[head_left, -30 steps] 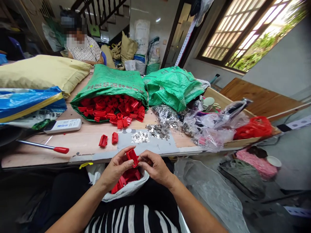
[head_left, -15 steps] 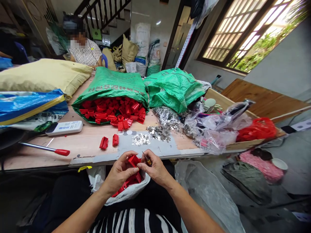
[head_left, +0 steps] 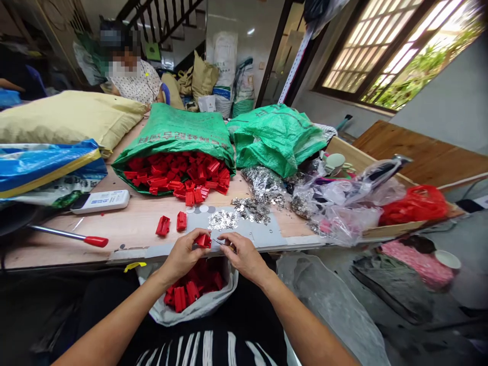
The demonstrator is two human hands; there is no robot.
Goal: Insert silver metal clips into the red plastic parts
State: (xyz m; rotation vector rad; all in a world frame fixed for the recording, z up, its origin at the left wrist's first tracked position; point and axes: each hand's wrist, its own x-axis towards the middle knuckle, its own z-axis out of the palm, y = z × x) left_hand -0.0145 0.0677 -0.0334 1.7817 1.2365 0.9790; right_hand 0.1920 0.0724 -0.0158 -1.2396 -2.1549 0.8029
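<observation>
While one end is hidden, the red part (head_left: 204, 241) sits in the left hand's (head_left: 185, 253) pinch

By the table (head_left: 141, 234) edge now, above the white bag (head_left: 168, 316), it's gripped and half covered. Opposite, the right hand (head_left: 243, 254) is closed round a thin tool (head_left: 219, 242), handle mostly buried, tip beside the part; touching or not, we can't tell. Shadow blurs the red pile (head_left: 185, 296) in the bag; the metal bits (head_left: 223, 219) beyond are too small to separate.

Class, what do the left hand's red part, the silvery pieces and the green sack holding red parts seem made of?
Red part: probably moulded plastic, glossy, evenly red.
Silvery pieces: likely bright metal, glinting.
Green sack: apparently plastic; shiny creases, weave unclear.
</observation>
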